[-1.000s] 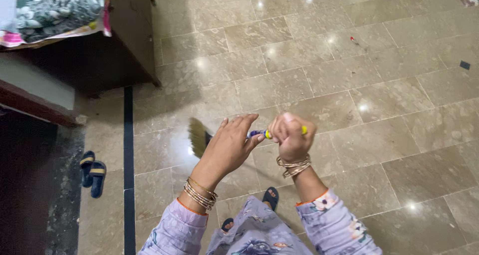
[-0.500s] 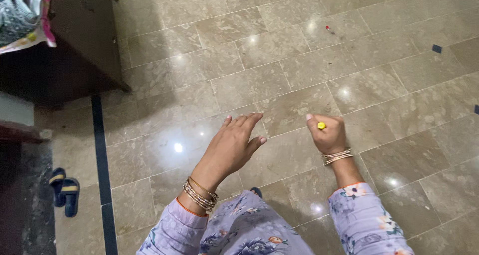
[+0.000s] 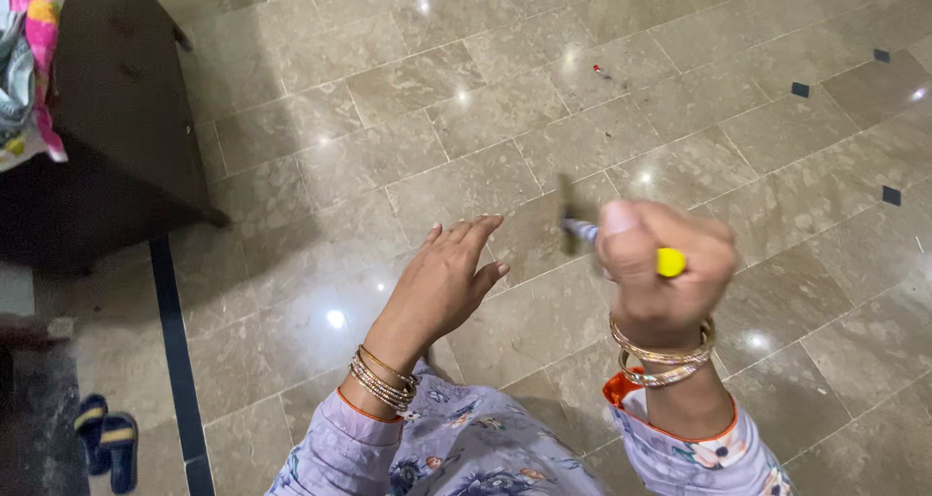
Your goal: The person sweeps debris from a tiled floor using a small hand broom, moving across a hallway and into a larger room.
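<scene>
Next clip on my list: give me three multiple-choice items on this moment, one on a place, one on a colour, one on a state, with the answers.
1. Where are the slippers?
A. lower left, beside the dark floor strip
B. upper right
C. on the cabinet

2. What colour is the end cap of the broom handle?
A. red
B. yellow
C. white

3. How is the left hand?
A. clenched on the handle
B. holding a slipper
C. open, fingers spread, holding nothing

Answers: 1 A, the pair lies at the lower left edge, next to the strip. 2 B, a yellow cap pokes out of the right hand, which is fisted round the broom handle. 3 C, the palm faces down over the tiled floor, apart from the handle.
</scene>
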